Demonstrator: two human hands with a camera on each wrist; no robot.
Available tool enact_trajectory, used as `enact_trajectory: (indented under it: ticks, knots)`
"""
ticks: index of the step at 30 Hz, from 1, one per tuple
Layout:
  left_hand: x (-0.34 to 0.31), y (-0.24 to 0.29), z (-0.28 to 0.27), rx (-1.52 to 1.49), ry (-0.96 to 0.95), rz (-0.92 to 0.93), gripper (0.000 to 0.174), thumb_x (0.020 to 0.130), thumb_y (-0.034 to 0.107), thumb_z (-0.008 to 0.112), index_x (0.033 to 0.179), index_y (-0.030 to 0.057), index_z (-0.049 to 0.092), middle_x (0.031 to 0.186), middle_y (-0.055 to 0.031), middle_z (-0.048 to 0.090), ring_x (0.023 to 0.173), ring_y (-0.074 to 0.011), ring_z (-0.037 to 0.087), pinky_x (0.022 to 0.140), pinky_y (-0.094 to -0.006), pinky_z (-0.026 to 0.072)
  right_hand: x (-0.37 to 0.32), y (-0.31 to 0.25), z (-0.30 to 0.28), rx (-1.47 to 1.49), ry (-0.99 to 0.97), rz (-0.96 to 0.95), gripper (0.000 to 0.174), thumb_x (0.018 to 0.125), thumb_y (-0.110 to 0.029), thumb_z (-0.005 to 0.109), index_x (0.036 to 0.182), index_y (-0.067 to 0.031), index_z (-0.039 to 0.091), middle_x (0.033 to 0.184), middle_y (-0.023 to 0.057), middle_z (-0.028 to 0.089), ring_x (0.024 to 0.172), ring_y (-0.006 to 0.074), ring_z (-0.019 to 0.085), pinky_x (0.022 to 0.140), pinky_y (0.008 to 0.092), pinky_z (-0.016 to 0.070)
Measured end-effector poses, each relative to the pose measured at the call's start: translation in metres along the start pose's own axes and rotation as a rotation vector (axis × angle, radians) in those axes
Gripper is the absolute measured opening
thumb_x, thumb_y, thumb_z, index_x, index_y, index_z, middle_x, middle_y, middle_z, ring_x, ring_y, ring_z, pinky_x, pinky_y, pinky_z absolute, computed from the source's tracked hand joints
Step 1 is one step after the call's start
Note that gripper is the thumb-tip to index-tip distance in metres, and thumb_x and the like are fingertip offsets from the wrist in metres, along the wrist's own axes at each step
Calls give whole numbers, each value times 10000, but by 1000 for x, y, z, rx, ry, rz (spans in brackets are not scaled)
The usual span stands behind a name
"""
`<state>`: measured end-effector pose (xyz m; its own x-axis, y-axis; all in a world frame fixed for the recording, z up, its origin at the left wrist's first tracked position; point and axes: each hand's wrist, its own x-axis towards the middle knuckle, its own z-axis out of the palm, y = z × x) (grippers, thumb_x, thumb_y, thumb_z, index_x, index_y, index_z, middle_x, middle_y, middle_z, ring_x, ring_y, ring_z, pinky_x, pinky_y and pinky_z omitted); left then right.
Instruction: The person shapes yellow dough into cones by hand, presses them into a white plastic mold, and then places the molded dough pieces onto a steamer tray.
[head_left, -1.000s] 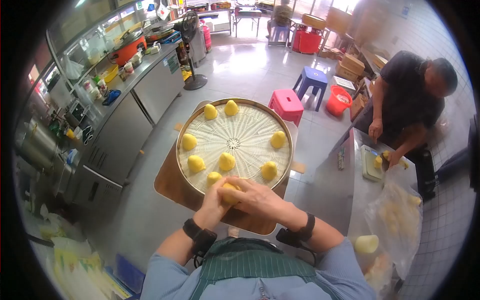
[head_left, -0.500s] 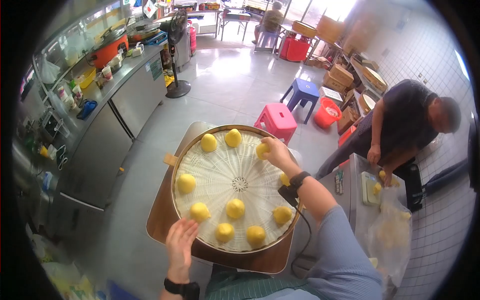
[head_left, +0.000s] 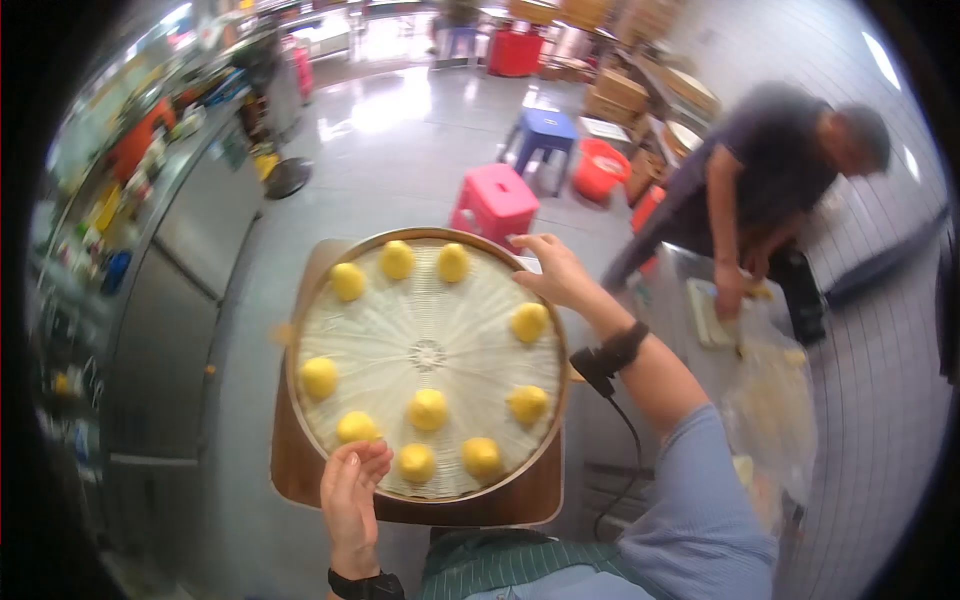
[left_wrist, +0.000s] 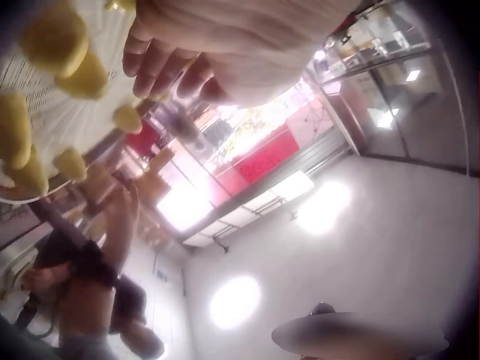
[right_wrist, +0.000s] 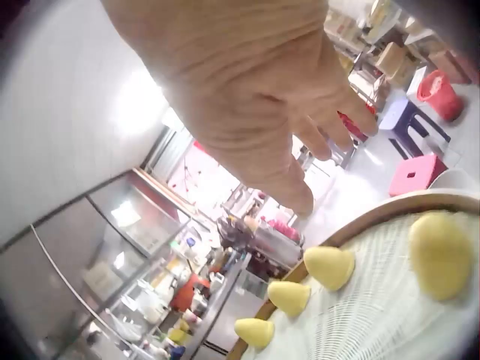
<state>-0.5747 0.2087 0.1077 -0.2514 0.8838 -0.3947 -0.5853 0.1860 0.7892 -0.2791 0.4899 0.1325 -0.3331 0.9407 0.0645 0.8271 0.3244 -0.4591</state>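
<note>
A round woven tray [head_left: 380, 330] with a raised rim carries several yellow cone-shaped pieces, most around its edge and one [head_left: 427, 409] closer to the middle. Over the upper right rim is my right hand [head_left: 562, 275], fingers spread and holding nothing; whether they touch the rim I cannot tell. My left hand [head_left: 352, 500] is at the near left rim, palm turned inward and fingers loosely extended, beside a yellow piece [head_left: 357, 428]. The left wrist view has the empty left hand [left_wrist: 232, 45] above; in the right wrist view the right hand [right_wrist: 255, 97] is empty too.
Beneath the tray is a brown board [head_left: 300, 460]. Beyond it stand a pink stool [head_left: 497, 200], a blue stool [head_left: 545, 135] and a red bucket [head_left: 600, 170]. On the right, another person [head_left: 760, 170] works at a metal table; a steel counter [head_left: 165, 340] runs along the left.
My right hand has let go of the yellow piece near the far edge and moved right to the rim. My left hand stays by the near left rim. The head view has shifted.
</note>
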Motion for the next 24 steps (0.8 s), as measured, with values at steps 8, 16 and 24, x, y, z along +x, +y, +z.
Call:
enact_trajectory:
  ticks: [8, 16, 24]
  knots:
    - [2, -74, 124, 205, -509, -165, 259, 959, 210, 546, 1132, 21, 582, 1057, -151, 666, 987, -263, 647, 916, -368, 482, -323, 87, -128, 470, 311, 546, 415, 917, -277, 639, 1261, -54, 574, 1112, 137, 659, 1042, 224, 625, 891, 344, 490]
    - [-67, -230, 246, 625, -869, -454, 255, 948, 215, 588, 1104, 13, 590, 1018, -113, 675, 924, -207, 660, 823, -304, 495, -641, 187, -65, 567, 800, 1187, 361, 926, -275, 608, 1185, -22, 618, 973, 105, 699, 842, 162, 666, 745, 300, 520]
    - [-153, -365, 373, 975, -1284, -180, 294, 955, 213, 589, 1183, 28, 583, 1092, -71, 650, 1003, -159, 622, 834, -285, 472, -641, 266, -58, 530, 565, 1121, 344, 892, -139, 518, 1174, 47, 586, 780, 159, 705, 733, 251, 699, 688, 376, 528]
